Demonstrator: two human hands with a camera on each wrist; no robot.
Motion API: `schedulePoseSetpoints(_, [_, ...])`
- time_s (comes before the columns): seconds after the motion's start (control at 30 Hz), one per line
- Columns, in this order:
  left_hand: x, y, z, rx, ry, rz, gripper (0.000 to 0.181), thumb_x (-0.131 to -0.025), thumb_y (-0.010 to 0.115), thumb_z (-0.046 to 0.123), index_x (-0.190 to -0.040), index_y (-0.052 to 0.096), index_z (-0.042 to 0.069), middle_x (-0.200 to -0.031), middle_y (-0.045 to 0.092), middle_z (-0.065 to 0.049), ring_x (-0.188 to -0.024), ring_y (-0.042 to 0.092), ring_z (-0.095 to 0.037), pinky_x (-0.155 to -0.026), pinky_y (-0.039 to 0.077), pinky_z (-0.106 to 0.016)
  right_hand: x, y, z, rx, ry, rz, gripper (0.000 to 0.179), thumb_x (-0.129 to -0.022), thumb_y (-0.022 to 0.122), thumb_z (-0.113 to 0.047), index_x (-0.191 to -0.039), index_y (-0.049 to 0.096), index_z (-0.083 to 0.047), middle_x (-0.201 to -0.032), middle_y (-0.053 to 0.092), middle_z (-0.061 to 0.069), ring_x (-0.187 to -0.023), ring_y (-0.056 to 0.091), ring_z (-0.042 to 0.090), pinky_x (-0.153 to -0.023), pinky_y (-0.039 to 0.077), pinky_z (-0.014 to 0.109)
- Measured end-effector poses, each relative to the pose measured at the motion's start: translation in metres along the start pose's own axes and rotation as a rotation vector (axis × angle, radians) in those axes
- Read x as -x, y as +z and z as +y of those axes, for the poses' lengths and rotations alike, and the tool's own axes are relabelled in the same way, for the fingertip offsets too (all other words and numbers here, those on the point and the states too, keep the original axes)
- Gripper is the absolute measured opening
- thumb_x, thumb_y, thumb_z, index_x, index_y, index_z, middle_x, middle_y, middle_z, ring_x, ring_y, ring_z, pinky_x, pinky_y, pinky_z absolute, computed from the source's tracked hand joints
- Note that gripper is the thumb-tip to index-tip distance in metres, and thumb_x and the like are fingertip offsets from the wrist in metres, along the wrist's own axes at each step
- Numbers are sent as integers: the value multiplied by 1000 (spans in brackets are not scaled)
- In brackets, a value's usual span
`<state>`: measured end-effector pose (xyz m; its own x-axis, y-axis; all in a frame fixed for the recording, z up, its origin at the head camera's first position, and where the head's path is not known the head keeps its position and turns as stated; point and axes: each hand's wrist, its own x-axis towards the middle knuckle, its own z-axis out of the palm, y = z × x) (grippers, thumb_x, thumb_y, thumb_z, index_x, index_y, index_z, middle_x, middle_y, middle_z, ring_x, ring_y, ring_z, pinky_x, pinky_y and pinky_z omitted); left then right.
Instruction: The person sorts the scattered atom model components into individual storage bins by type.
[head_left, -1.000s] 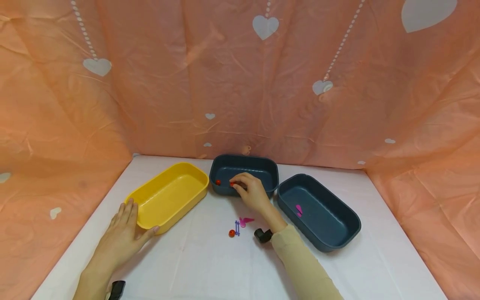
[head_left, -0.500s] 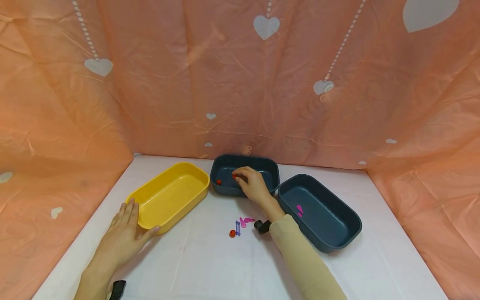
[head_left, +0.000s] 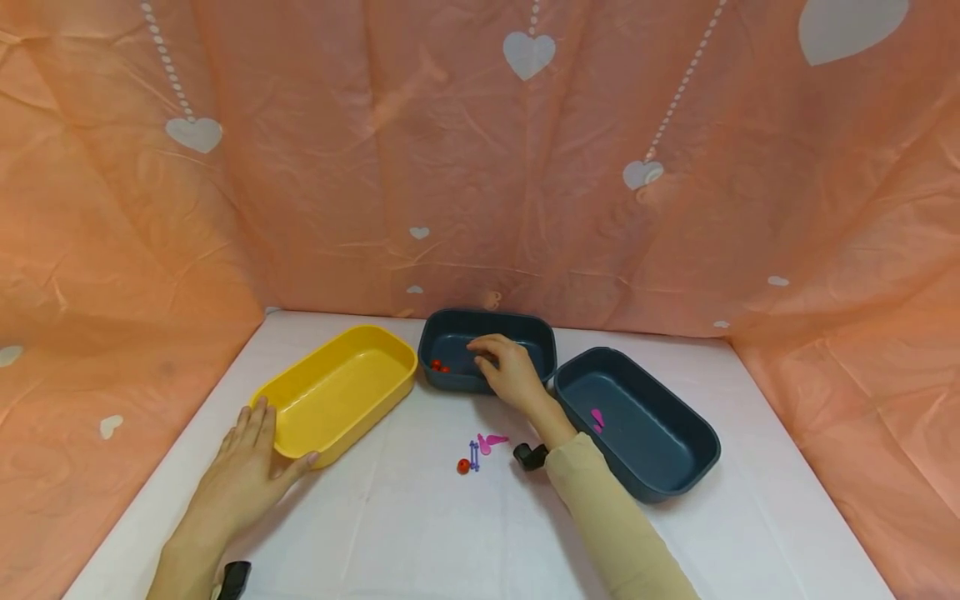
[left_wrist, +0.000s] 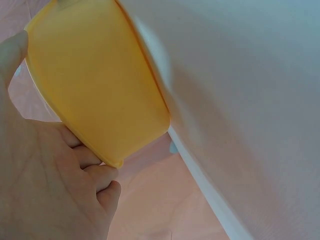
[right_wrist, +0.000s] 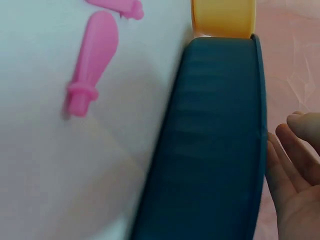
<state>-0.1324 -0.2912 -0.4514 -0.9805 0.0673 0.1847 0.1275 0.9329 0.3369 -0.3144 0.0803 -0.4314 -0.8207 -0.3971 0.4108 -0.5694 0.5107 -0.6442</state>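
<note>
My left hand (head_left: 238, 477) rests at the near-left end of a yellow tray (head_left: 390, 398), fingers straight against its rim and thumb at the near corner. In the left wrist view the fingertips meet the rim of the yellow tray (left_wrist: 95, 75). My right hand (head_left: 512, 377) hovers over the dark blue back tray (head_left: 457, 382), fingers loosely bent and nothing between them. Left of those fingers, small red beads (head_left: 445, 369) lie in that tray. On the cloth sit one red bead (head_left: 463, 467), two purple sticks (head_left: 474, 456) and pink paddle-shaped pieces (head_left: 485, 445).
A second dark blue tray (head_left: 675, 433) stands on the right, with pink pieces (head_left: 597, 419) inside. White cloth (head_left: 405, 533) covers the table. Orange sheeting with hearts (head_left: 465, 192) hangs behind and at both sides.
The red bead pinched in my right hand has been let go and now lies beside the other one in the back tray. My left hand has stayed on the yellow tray.
</note>
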Motion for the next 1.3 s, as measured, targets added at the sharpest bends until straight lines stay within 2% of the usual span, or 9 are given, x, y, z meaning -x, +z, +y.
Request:
schedulePoseSetpoints(0.33, [1,0,0,4,7,7,106,-100,61,57,-154,16,-23,-164,9,-41,-153,8,-57,-127,5,-63,14,-9,-9,17,-76,29,23,-97,71,-1,-119,74,-3,-120,70,10,-99,71,24,-87,62,38])
schedulePoseSetpoints(0.6, [1,-1,0,4,1,-1,106,-100,60,57,-154,16,-23,-164,7,-41,-153,8,-58,-127,4,-63,28,-14,-16,44,-108,-7,23,-96,73,-2,-118,75,-1,-118,70,11,-91,72,21,-82,63,34])
schedulePoseSetpoints(0.87, [0,-2,0,4,-5,-19,107,-101,60,58,-154,15,-24,-164,5,-42,-153,6,-58,-126,4,-65,47,-15,-17,75,-131,-90,25,-94,75,-1,-119,74,1,-117,70,11,-89,70,19,-81,61,27])
schedulePoseSetpoints(1.03, [0,-2,0,5,-3,-21,107,-101,60,58,-153,15,-24,-164,6,-42,-153,6,-58,-126,4,-65,57,-18,-15,101,-129,-152,25,-93,74,0,-118,74,-1,-116,70,10,-90,69,19,-82,62,29])
schedulePoseSetpoints(1.3, [-1,-1,0,6,0,-20,107,-101,60,58,-153,14,-24,-163,6,-43,-152,6,-59,-126,3,-65,68,-23,-8,179,-131,-329,21,-93,75,-2,-114,76,-2,-111,70,9,-90,68,20,-78,60,24])
